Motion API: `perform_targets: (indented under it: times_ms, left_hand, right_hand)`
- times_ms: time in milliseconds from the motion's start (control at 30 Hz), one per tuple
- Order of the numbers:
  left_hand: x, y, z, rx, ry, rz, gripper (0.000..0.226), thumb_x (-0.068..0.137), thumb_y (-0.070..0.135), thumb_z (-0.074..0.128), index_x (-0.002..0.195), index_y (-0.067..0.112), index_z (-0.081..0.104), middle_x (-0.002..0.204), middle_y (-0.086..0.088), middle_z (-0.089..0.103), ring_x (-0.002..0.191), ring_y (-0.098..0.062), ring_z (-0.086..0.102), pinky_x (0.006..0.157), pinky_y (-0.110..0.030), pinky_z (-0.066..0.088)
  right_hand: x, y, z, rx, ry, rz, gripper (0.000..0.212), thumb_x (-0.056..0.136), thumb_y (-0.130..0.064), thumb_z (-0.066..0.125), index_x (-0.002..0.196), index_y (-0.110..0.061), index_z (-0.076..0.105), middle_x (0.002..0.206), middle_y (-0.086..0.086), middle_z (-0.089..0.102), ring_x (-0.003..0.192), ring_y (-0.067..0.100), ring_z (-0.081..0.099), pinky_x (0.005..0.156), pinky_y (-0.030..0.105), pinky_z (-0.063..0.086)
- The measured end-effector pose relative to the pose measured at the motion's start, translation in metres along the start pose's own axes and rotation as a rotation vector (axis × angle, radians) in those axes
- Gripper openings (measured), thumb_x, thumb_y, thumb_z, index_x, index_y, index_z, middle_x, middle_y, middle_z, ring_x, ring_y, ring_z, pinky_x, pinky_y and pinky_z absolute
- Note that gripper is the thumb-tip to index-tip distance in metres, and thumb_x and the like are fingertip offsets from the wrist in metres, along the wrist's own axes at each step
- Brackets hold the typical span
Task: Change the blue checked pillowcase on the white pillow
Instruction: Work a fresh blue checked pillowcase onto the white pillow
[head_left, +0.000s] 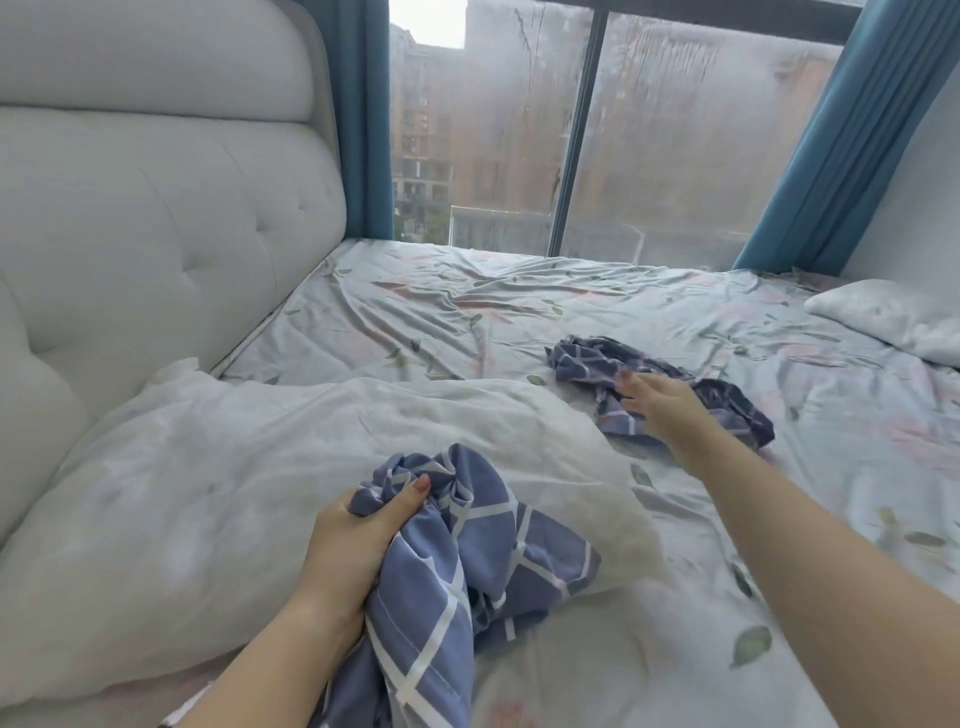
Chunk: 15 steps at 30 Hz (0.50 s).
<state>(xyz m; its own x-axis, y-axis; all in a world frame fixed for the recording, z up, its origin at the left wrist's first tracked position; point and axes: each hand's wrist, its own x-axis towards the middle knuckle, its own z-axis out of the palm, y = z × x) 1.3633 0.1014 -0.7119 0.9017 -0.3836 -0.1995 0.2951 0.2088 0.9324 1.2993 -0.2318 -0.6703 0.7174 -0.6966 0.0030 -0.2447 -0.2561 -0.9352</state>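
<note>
two grips at work; left grip (348, 551) clenches a blue checked pillowcase (467, 566) lying on the white pillow (208, 493); right grip (660, 405), fingers straight, rests on a second crumpled pillowcase (582, 358) on the bed sheet (467, 312)

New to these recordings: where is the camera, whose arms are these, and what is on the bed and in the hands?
There is no machine: one camera sits on a person's head, looking forward and down, so both bare arms are the wearer's own. The left hand grips a bunched blue checked pillowcase, which lies over a bare white pillow. The right hand reaches out with fairly straight fingers and touches a crumpled checked cloth on the flowered bedsheet. A second pillow lies at the far right; a padded headboard stands on the left and a window behind the bed.
</note>
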Motion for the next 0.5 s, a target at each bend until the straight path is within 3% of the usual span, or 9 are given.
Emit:
perform_targets:
  times_ms: [133,233,367,500]
  left_hand:
    - [-0.014,0.006,-0.005,0.033,-0.015,0.04,0.028,0.082,0.021,0.077,0.091,-0.004,0.069,0.079,-0.014,0.073,0.073,-0.022,0.071,0.066,-0.031,0.054]
    - [-0.026,0.01,-0.008,0.054,-0.069,0.084,0.026,0.083,0.021,0.076,0.093,-0.002,0.068,0.087,-0.017,0.074,0.082,-0.026,0.072,0.076,-0.036,0.056]
    - [-0.046,0.018,-0.014,0.062,-0.163,0.122,0.018,0.086,0.016,0.072,0.074,0.011,0.059,0.071,-0.01,0.067,0.071,-0.023,0.066,0.067,-0.033,0.053]
    - [-0.06,0.028,-0.028,0.04,-0.18,0.151,0.021,0.087,0.014,0.071,0.074,0.008,0.056,0.069,-0.009,0.064,0.067,-0.02,0.064,0.063,-0.03,0.051]
  right_hand:
    - [-0.097,-0.009,0.065,0.089,-0.13,-0.113,0.041,0.091,-0.05,0.051,0.11,-0.019,0.068,0.11,0.001,0.073,0.095,0.013,0.07,0.083,0.031,0.053]
    - [-0.167,-0.015,0.098,0.155,-0.239,-0.182,0.042,0.084,-0.054,0.051,0.111,-0.026,0.068,0.093,0.002,0.073,0.073,0.012,0.068,0.063,0.023,0.052]
    - [-0.21,-0.011,0.103,0.163,-0.354,-0.176,0.041,0.083,-0.051,0.055,0.118,-0.031,0.062,0.105,-0.01,0.074,0.097,0.008,0.069,0.078,0.023,0.054]
    - [-0.22,-0.009,0.088,0.229,-0.422,-0.055,0.018,0.092,-0.027,0.062,0.097,-0.014,0.074,0.093,0.009,0.076,0.084,0.02,0.072,0.067,0.024,0.053]
